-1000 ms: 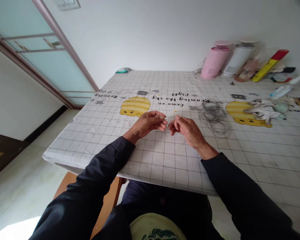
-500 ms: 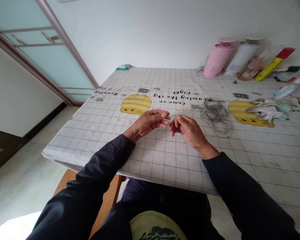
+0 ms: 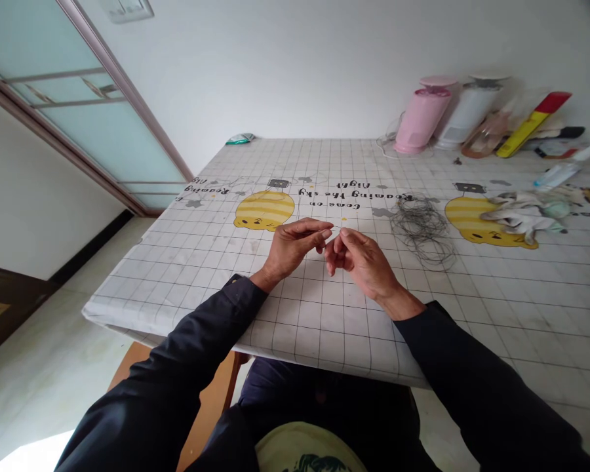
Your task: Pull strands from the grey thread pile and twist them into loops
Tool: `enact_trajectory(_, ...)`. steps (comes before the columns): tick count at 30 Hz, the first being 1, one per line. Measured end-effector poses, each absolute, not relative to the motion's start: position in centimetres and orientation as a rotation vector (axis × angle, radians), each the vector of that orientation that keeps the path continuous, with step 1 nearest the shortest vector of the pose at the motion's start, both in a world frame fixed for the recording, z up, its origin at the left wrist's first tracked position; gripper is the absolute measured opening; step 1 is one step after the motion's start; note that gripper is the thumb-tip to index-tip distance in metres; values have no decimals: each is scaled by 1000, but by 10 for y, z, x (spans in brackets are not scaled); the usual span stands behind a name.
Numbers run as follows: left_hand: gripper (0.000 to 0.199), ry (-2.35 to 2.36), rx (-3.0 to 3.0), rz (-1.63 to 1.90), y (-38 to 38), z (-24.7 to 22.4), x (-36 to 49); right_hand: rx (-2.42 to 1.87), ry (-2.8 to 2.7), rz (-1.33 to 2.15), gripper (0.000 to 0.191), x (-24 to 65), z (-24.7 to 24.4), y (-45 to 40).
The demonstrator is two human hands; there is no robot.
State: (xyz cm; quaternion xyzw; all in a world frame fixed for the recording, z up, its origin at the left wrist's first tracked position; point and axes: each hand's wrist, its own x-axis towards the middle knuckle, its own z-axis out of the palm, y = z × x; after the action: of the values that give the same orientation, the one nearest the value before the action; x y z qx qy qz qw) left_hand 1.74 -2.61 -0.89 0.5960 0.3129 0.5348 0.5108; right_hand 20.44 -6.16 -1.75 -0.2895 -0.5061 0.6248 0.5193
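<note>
We see both bare hands raised over the white, grid-lined tablecloth (image 3: 187, 278), their fingertips nearly meeting. On the left hand (image 3: 295, 248) the thumb and forefinger are pressed together, pointing right; on the right hand (image 3: 366, 265) the thumb and forefinger pinch too, with the other fingers curled under. Between the two pinches we make out a thin, fine wire strand (image 3: 337, 227), its short visible length running left to right across the gap; it is too faint for us to trace past the fingertips.

To the right of both hands, and slightly to the far side, lies a loose, tangled heap of thin dark-grey wire (image 3: 420, 229). The right hand is clearly the nearer, just beside it but apart, its fingers turned left, away from the heap. The heap's loops give no firm long axis, though it spreads a little from far left to near right.

Farther right we see a crumpled, pale grey-and-green cloth (image 3: 526, 211), and beyond it, near the wall, a pink cylindrical appliance (image 3: 423, 121).
</note>
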Motion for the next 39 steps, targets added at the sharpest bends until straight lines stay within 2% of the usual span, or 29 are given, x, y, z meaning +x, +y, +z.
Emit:
enact_trajectory(12,22,718,1445,1247,-25,-6,13,-761,-1409,1417,52,210,-14,-62)
enact_trajectory(16,29,690,1460,1179,-24,-4,10,-790,-1519,1472,54,221,-8,-59)
enact_trajectory(34,38,497,1504,810,-32,-4,11,-803,-1959,1651,63,270,9,-46)
enact_trajectory(36,38,511,1492,811,-32,-6,13,-848,-1927,1640,60,273,8,-45)
enact_trajectory(39,35,530,1481,913,-31,-10,14,-900,-1856,1557,41,275,6,-44)
